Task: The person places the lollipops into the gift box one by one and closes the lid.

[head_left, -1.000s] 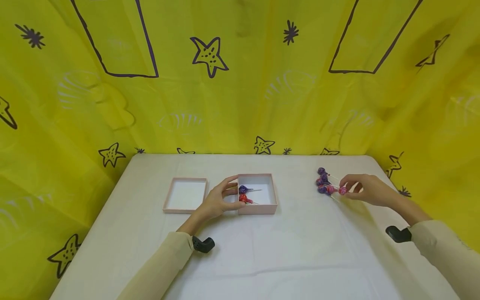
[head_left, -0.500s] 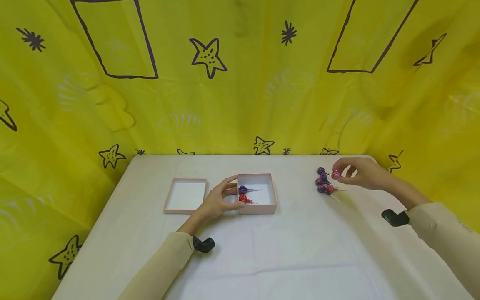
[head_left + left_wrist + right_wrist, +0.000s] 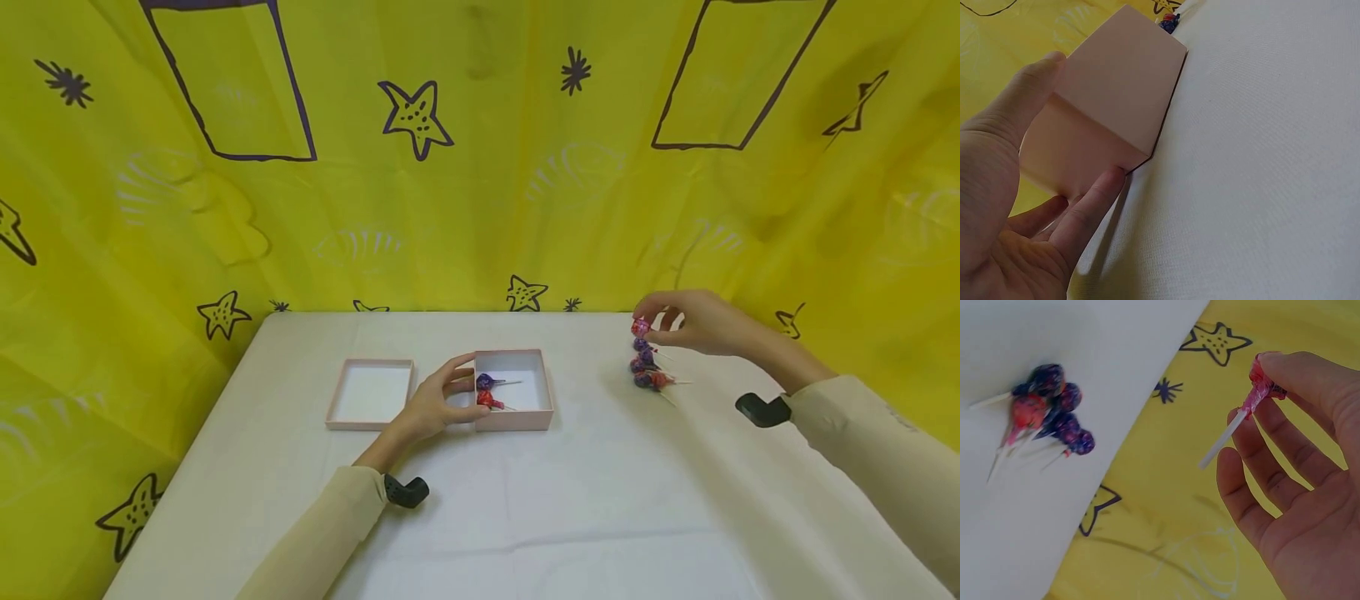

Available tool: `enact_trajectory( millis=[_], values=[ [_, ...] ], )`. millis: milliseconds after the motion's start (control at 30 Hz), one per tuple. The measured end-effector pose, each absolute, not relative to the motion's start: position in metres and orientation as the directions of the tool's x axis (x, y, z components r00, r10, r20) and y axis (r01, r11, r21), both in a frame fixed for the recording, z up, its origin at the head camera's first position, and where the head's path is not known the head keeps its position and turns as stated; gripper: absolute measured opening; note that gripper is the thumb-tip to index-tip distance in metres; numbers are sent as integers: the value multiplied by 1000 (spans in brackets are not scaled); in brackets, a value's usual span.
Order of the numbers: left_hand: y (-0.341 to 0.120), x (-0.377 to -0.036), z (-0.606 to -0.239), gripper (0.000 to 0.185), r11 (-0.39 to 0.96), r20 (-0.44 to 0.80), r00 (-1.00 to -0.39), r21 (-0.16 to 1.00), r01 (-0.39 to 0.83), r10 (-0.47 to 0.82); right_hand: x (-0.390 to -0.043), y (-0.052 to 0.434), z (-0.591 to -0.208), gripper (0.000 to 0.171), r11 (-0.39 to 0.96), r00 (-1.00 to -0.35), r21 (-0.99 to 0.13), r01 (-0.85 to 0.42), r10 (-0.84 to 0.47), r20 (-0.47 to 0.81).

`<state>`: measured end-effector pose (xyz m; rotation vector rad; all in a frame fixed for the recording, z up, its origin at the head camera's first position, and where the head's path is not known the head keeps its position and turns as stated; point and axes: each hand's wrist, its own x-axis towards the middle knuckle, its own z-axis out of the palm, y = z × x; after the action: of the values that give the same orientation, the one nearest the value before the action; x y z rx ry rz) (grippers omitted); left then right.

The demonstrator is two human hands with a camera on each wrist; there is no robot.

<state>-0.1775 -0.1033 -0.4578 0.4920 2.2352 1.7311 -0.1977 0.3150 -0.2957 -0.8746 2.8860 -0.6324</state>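
In the head view my left hand (image 3: pixel 432 406) holds the left end of a pale pink box (image 3: pixel 514 422). The left wrist view has the thumb along one face of the box (image 3: pixel 1124 78) and fingertips against another. Inside it lie a purple-wrapped lollipop (image 3: pixel 485 381) and a red one (image 3: pixel 487 398). At the right, my right hand (image 3: pixel 697 323) pinches a pink lollipop (image 3: pixel 1259 384) by its wrapped head, the white stick pointing down and away in the right wrist view. Just below that hand, several purple and red lollipops (image 3: pixel 643 362) lie bunched on the table.
A shallow box lid (image 3: pixel 356 426) with pink edges lies left of the box. White cloth covers the table (image 3: pixel 600 500). Beyond its far edge hangs a yellow curtain (image 3: pixel 480 208) with printed stars.
My right hand has lifted the pink lollipop from the bunch and carried it toward the far edge and leftward. My left hand and the box have stayed in place.
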Motion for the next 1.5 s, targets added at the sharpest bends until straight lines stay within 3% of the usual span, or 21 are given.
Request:
enact_trajectory(
  millis=[700, 1300, 1500],
  values=[
    [-103, -178, -459, 89, 241, 5, -904, 963, 120, 428, -216, 240, -298, 25, 670, -783, -468, -576, -617, 80],
    [-104, -178, -459, 89, 250, -9, -909, 962, 105, 417, -227, 183, -331, 21, 544, -700, -565, -621, -709, 87],
    [-104, -178, -459, 89, 241, -5, -906, 965, 107, 424, -229, 169, -342, 21, 545, -707, -602, -584, -706, 47]
  ],
)
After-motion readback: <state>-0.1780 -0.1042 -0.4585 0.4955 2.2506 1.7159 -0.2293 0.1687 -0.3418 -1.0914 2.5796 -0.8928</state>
